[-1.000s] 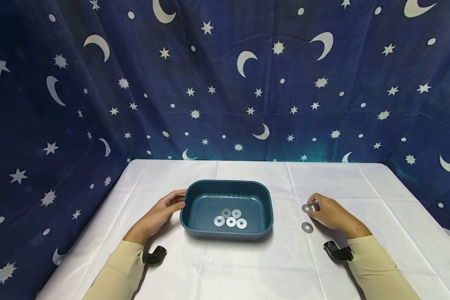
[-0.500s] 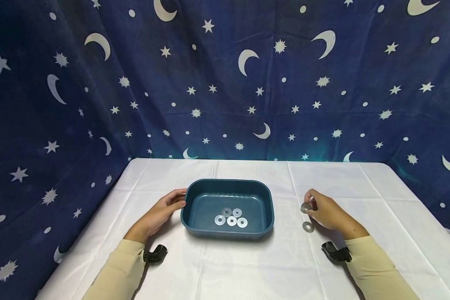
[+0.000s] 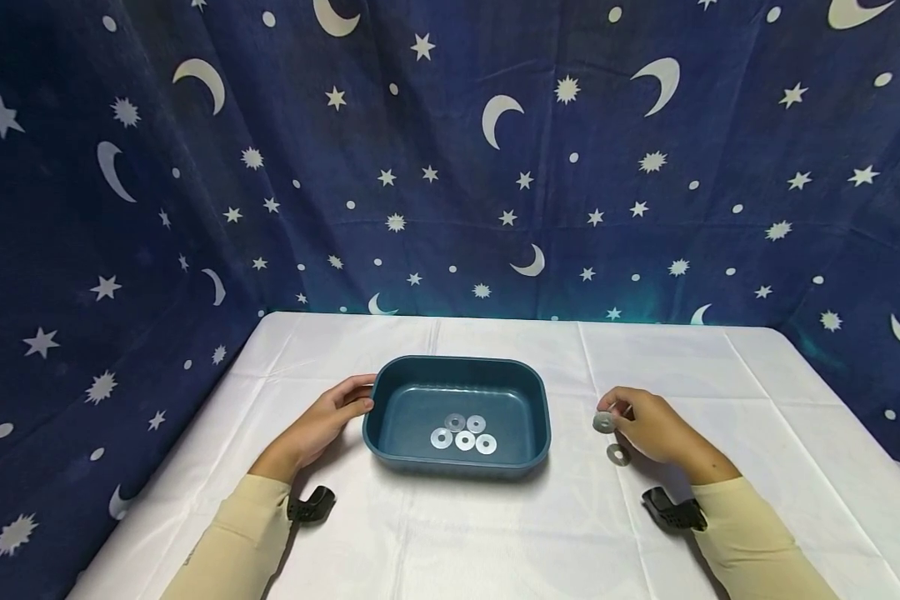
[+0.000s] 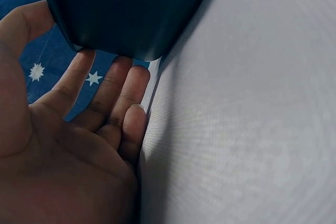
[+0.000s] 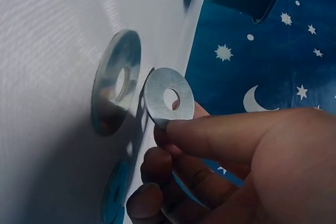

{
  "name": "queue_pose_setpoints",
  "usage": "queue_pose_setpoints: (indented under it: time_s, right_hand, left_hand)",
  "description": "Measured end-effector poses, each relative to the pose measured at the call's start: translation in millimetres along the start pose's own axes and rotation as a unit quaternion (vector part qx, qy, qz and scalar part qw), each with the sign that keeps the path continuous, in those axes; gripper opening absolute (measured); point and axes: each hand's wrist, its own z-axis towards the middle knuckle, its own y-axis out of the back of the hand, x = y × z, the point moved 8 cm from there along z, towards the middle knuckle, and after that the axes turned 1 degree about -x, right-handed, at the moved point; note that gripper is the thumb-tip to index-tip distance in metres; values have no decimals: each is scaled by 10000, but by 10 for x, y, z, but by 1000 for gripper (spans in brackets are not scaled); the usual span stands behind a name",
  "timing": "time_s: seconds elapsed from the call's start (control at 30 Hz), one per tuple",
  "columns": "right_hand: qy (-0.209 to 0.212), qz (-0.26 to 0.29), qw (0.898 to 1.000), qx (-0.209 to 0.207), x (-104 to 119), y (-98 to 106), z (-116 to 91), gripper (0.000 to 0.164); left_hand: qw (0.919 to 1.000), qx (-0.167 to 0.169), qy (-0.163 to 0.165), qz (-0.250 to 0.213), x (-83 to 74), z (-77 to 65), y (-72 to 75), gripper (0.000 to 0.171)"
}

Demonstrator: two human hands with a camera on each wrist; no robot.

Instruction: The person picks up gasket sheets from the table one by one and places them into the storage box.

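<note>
1. Since the earlier frame, our right hand [image 3: 656, 429] has carried its washer [image 5: 156, 90] slightly left and tipped it; our left hand [image 3: 326, 425] and the tub [image 3: 457, 468] look unmoved.
2. That washer sits right of centre, low in the head view. Our right thumb and fingers pinch its edge, its hole uncovered; we cannot tell whether it touches the desk [image 3: 555, 533].
3. Our left hand has fingers nearly straight, the tips touching the tub's left end.
4. A loose washer [image 5: 109, 87] lies flat on the desk, just below the pinched one in the head view.
5. Five washers [image 3: 457, 438] lie in the tub, at lower centre.
6. We judge these rings light, stiff, slick and hardly fragile; flat ones may resist lifting, so we would take the rim between thumb and fingertip.
</note>
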Motion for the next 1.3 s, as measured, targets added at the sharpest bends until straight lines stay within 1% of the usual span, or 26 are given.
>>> queue_pose_setpoints:
  time_s: [0.1, 0.2, 0.3, 0.47, 0.6, 0.67, 0.73, 0.87, 0.97, 1.13, 1.3]
  right_hand:
    - [-81, 50, 9999, 76, 19, -11, 2, 20]
    - [-210, 282, 9993, 139, 52, -2, -2, 22]
    - [-217, 485, 9986, 23, 133, 61, -27, 21]
    - [-2, 925, 9954, -252, 355, 186, -62, 17]
    - [107, 1513, 9883, -171, 563, 191, -27, 16]
    - [142, 1727, 9848, -101, 673, 179, 10, 15]
    - [193, 1828, 9830, -47, 785, 162, 56, 15]
    - [277, 1878, 9818, 12, 980, 108, 153, 14]
    - [280, 1846, 9824, 40, 1085, 42, 231, 14]
    - [310, 1733, 9843, 109, 1204, -108, 359, 13]
    - [515, 1563, 9863, 140, 1300, -259, 454, 11]
  left_hand:
    - [10000, 18, -5, -26, 9, -7, 4, 56]
    - [10000, 12, -27, -87, 5, -8, 3, 55]
    - [9999, 42, -60, -129, -4, 4, -10, 55]
    - [9998, 80, -61, -167, -19, 21, -30, 54]
    - [9998, 43, -89, -169, -33, 23, -20, 54]
    - [9998, 48, -94, -174, -37, 18, -14, 53]
    - [9998, 42, -89, -180, -38, 13, -6, 54]
    - [9998, 52, -74, -201, -37, 10, -4, 53]
    - [9997, 47, -81, -213, -39, 12, -3, 53]
    - [9996, 68, -96, -253, -40, 10, -6, 53]
    - [9995, 76, -134, -281, -37, 10, -8, 53]
